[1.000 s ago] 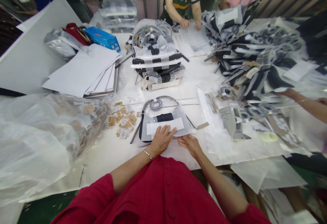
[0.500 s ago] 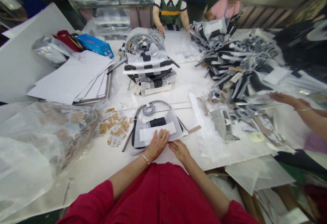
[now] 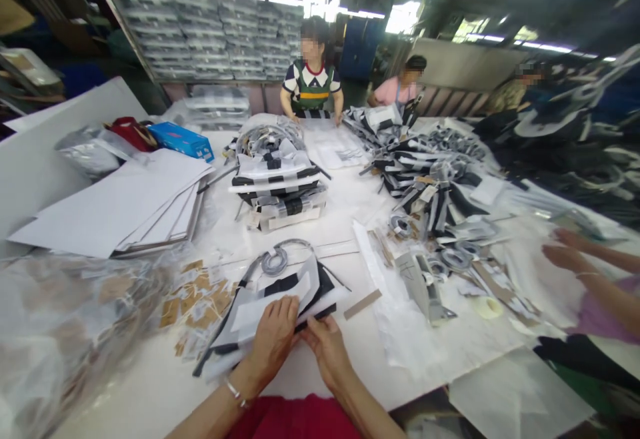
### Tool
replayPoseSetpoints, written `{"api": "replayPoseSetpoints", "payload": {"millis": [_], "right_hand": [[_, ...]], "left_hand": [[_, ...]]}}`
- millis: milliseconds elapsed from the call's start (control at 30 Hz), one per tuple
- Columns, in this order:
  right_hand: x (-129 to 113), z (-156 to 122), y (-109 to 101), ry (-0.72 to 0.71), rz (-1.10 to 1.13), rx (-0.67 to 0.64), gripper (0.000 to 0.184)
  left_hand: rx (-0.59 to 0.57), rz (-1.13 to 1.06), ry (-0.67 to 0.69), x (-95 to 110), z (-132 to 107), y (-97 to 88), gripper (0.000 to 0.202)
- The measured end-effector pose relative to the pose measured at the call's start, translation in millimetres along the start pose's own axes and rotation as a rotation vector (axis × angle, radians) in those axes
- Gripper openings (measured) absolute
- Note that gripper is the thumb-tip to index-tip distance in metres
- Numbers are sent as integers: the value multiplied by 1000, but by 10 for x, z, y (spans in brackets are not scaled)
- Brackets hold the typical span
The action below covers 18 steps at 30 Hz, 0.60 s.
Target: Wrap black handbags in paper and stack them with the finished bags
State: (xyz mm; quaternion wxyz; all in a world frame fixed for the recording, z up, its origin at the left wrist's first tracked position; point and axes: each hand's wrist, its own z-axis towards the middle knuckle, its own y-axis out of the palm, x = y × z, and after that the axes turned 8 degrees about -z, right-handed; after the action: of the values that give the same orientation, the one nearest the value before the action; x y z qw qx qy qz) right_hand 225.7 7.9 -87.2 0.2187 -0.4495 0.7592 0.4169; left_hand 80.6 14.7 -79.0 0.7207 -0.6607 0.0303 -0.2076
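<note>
A black handbag (image 3: 287, 284) with grey and white wrapping lies tilted on the table in front of me. A grey coil (image 3: 275, 261) sits at its handle, which points away from me. My left hand (image 3: 275, 332) is closed over the bag's near edge, with its fingers on a white sheet (image 3: 245, 312) that covers the front. My right hand (image 3: 327, 349) pinches the same edge just to the right. The thumbs and the underside of the bag are partly hidden. To the right of the bag lies a brown card strip (image 3: 363, 304).
Brown tags (image 3: 200, 302) and a plastic heap (image 3: 75, 332) lie left. Wrapped bags (image 3: 280, 185) are stacked beyond; a black-and-grey pile (image 3: 425, 172) stands right, near a tape dispenser (image 3: 420, 285). A co-worker (image 3: 313, 89) stands opposite; another person's hands (image 3: 567, 252) are at right.
My view has tipped upward. The handbag has turned and its right side is lifted, the white sheet now bent up. Both hands have closed on its near edge. The card strip lies apart from the bag.
</note>
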Motion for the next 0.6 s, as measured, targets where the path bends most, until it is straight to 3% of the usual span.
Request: {"api": "replayPoseSetpoints", "payload": {"millis": [233,400,500,600], "right_hand": [[-137,13,237,-62,-62,-12,35],[-364,82,304,27,-155,-248,39],[-628,411,144,-4,-398,-331,42],[-1032,980,-135,-189,-611,-138,45]], "left_hand": [[219,28,-38,-171,38,133,59],[298,-107,-149,-432,47,-70,50],[294,-171,-290,-613,17,-186,44],[313,-182,-425,-779,-55,-219,42]]}}
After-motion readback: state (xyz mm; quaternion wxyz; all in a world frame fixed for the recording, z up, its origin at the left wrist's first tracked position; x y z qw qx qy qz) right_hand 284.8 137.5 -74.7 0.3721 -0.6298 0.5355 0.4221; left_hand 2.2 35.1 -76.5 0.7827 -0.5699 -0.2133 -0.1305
